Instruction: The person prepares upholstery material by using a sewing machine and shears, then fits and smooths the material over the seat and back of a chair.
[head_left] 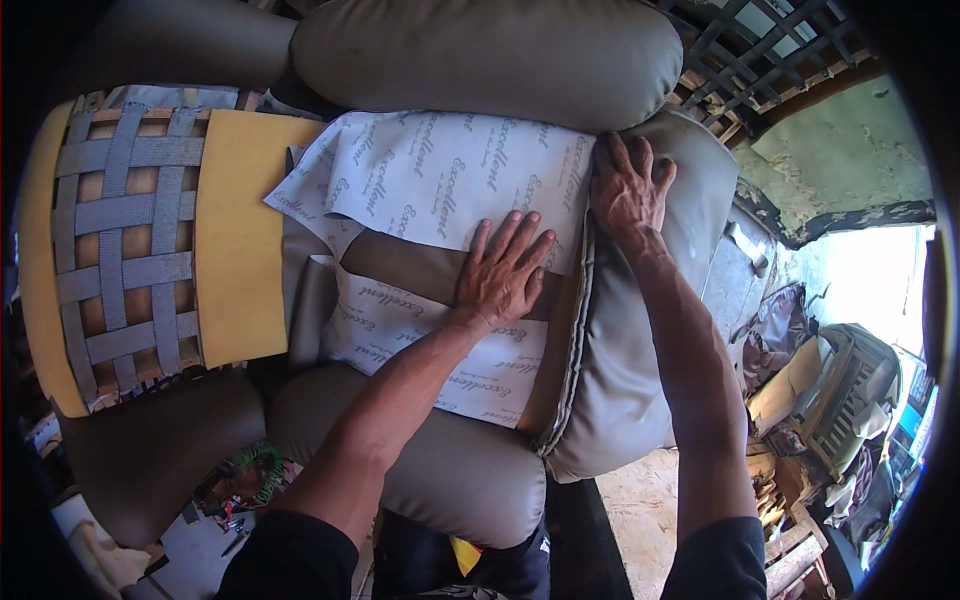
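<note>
A brown-grey upholstered seat lies in front of me, with a padded arm on its far side and another arm on its near side. Across its middle, a sheet of upholstery leatherette is folded over so its white printed backing faces up. My left hand rests flat on it, fingers spread, over the strip where the brown face shows. Beside the seam at the front cushion, my right hand presses down with its fingers apart. Neither hand holds anything.
On the left stands a frame with woven grey webbing and a yellow foam panel. Small tools and a green coiled hose lie on the floor at lower left. Wood scraps and another webbed frame are at right.
</note>
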